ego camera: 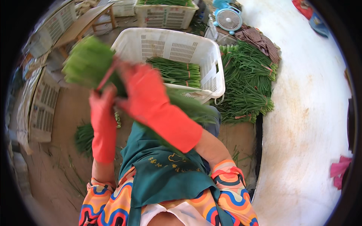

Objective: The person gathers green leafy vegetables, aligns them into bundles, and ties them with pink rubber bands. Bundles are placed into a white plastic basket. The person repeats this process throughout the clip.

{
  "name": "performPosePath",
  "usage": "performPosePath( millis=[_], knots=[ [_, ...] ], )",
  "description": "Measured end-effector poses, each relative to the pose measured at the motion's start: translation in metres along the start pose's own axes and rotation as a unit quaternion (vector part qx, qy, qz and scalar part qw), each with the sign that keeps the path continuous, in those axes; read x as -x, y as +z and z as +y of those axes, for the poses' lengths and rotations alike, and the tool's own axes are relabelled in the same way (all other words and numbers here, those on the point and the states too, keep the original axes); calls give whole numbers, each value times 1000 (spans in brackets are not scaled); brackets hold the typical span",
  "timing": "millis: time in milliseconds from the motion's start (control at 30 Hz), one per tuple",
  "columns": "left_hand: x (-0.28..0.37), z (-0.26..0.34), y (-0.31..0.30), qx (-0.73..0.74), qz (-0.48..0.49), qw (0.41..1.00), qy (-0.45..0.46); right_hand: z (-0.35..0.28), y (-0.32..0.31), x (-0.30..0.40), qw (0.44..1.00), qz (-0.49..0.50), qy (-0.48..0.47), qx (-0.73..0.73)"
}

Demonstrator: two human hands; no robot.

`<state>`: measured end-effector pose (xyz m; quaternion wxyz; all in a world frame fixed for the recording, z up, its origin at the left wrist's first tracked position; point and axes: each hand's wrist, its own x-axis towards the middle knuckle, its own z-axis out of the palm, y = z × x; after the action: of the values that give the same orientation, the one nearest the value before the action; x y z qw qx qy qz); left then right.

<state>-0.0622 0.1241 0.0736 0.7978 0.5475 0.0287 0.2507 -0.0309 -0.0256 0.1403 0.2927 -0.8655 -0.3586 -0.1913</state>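
My left hand, in a red rubber glove, has its fingertips at a pink band around a large bunch of green garlic chives. My right hand, gloved the same way, closes over the bunch just past the band; its fingers are blurred. The pale cut ends point to the upper left and the dark leaves trail under my right forearm towards my lap. Beyond my hands stands a white plastic crate with banded chive bunches lying in it.
Banded chives are piled right of the crate, partly under a checked cloth. A blue fan stands behind. More chives lie on the floor at left, near crates and a wooden bench. A white sheet surface runs along the right.
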Motion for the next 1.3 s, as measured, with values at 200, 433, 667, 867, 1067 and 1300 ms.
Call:
performPosePath(
  millis=[200, 433, 667, 867, 1067, 1300],
  knots=[
    [-108, 64, -27, -243, -41, 969, 8, 79, -25, 48, 969, -43, 60, -238],
    [-219, 79, 49, -602, -213, 758, 130, 261, -75, 151, 837, 176, 448, -261],
    [-235, -69, 157, -720, -357, 594, 11, 353, -54, 123, 830, 193, 443, -279],
    [-250, -262, 193, -509, -611, 571, -205, 405, -30, 58, 927, 32, 340, -156],
    [-255, -313, 215, -420, -598, 645, -223, 444, 3, 21, 942, -14, 294, -159],
    [-334, -279, 201, -353, -498, 755, -239, 470, -5, 35, 840, 92, 461, -270]
  ],
)
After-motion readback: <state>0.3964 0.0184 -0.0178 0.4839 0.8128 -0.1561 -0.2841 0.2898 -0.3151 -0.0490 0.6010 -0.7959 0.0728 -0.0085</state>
